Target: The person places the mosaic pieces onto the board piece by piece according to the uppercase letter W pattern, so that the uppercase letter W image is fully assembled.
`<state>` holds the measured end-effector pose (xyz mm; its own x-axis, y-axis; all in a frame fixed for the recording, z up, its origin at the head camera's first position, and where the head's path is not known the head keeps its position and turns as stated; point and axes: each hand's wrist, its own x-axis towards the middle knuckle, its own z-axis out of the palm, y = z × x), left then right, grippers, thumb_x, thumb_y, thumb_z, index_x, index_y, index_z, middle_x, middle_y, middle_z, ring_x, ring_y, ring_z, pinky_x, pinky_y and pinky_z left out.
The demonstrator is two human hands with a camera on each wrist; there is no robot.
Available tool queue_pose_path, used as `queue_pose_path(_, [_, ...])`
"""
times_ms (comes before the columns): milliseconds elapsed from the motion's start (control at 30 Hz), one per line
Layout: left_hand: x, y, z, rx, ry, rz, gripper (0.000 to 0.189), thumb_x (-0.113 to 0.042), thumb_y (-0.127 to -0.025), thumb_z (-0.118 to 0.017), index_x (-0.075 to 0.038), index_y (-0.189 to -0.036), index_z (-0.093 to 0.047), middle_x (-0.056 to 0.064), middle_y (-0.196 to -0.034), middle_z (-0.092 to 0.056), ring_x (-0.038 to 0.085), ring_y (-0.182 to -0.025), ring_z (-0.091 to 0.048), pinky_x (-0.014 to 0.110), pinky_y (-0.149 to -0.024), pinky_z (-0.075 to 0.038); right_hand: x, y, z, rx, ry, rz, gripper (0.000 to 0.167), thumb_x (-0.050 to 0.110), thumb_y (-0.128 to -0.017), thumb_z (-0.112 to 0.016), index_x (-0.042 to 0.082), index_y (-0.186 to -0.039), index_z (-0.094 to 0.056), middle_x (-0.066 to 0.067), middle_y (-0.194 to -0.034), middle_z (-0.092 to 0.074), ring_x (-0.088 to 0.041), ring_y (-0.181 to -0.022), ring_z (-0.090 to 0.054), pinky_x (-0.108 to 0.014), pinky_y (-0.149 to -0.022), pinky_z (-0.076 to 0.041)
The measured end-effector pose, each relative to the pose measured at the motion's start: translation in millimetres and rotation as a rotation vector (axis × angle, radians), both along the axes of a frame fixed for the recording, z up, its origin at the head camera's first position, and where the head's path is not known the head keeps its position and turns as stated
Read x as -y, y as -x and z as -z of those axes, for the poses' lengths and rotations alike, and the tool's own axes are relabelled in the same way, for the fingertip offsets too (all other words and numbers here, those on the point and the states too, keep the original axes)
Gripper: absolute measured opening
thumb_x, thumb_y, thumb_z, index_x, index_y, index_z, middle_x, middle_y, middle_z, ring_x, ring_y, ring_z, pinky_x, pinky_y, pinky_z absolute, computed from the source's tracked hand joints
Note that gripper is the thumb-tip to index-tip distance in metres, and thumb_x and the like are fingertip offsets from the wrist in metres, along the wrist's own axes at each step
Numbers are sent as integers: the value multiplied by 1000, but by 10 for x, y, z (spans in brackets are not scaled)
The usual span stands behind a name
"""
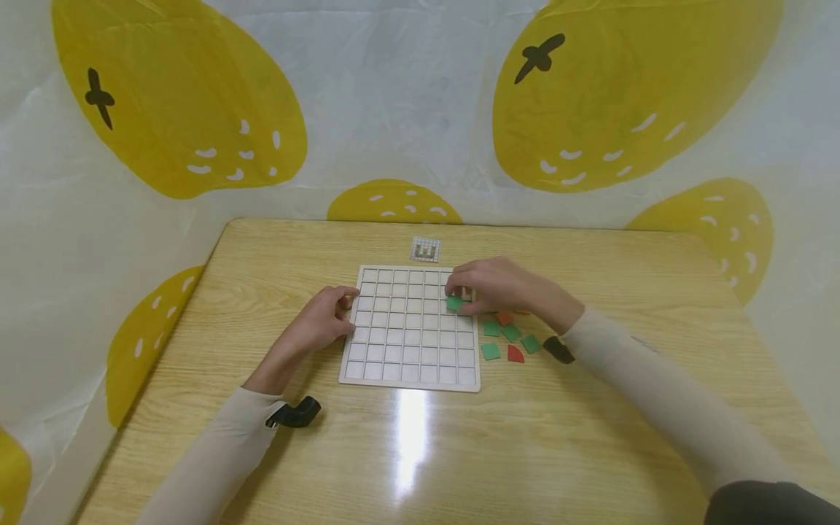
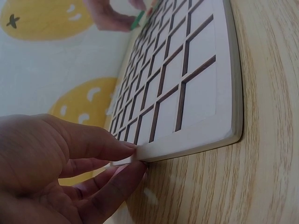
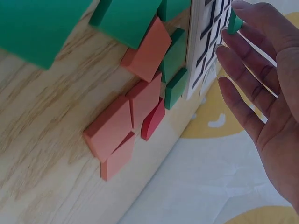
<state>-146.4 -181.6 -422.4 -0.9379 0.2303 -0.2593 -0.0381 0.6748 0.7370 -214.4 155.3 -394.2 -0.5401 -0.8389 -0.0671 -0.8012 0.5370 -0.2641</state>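
Apparently I am looking at very early work: no piece is seated in any cell I can make out on the grid board (image 1: 412,337), which lies flat on the table (image 1: 564,437), though a few squares at its far right are hidden by fingers. The left hand (image 1: 319,321) has its fingers bent at the board's left edge, and my left wrist view shows thumb and finger closed lightly on the rim. Over the board's right side, the right hand (image 1: 494,283) pinches one green tile (image 1: 453,303) between thumb and finger, its other fingers loosely spread; I can't tell whether that tile touches the grid. I'd judge nearly all the laying-in is left, since the rest of the pieces sit off the board, just beside its right edge: loose green tiles (image 1: 511,332), a red piece (image 1: 515,354) with one curved side, and several orange tiles (image 3: 111,127), mostly behind the arm from my head view. Beyond the far edge I see a small card (image 1: 426,249) with a dark E-like figure on a grid, which I take for the pattern.
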Motion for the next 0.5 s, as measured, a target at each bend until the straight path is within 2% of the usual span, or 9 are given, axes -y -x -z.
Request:
queue_pose_path(267, [13, 0, 14, -17, -1, 13, 64, 10, -85, -70, 1, -146, -49, 17, -114, -52, 28, -96, -48, 33, -71, -45, 101, 36, 62, -1, -32, -28, 27, 28, -88, -80, 18, -112, -73, 4, -102, -71, -14, -92, -66, -34, -75, -54])
queue_pose_path(500, [18, 10, 24, -18, -2, 5, 64, 10, -85, -70, 1, -145, -50, 17, -115, -52, 28, -96, -49, 32, -71, -46, 134, 65, 102, 1, -74, -26, 25, 29, -89, -79, 20, -112, -74, 4, -102, -68, -12, -90, -64, -33, -70, -52])
